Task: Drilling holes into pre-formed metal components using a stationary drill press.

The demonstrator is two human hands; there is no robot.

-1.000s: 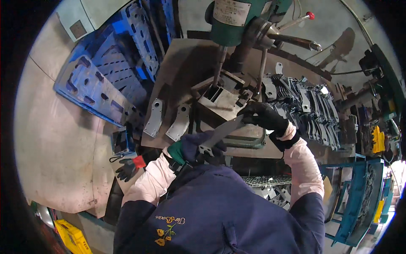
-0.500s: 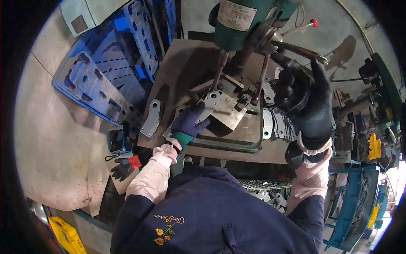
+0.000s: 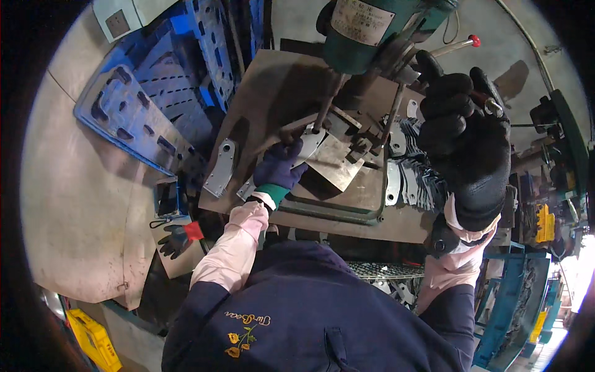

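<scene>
My left hand [image 3: 279, 166], in a dark purple glove with a green cuff, grips the near end of a flat grey metal plate [image 3: 313, 144]. The far end of that plate lies in the fixture, right under the drill bit [image 3: 323, 110] of a green drill press [image 3: 356, 38]. Whether the bit touches the metal, I cannot tell. My black-gloved right hand [image 3: 462, 127] is closed round the drill press lever [image 3: 493, 108], whose tip pokes out beside the fingers. A smooth metal block [image 3: 338, 162] sits right of the plate, partly overlapped by it.
Several similar plates [image 3: 410, 180] lie stacked right of the fixture; another plate [image 3: 221, 168] lies at the table's left. Blue plastic pallets [image 3: 133, 118] lean at far left. A spare black glove [image 3: 173, 240] lies below them. A red-knobbed lever [image 3: 473, 41] sticks out at upper right.
My right hand has moved up along the lever's end and looks larger, with the lever turned. The plate in my left hand has shifted slightly, bringing its far end under the bit.
</scene>
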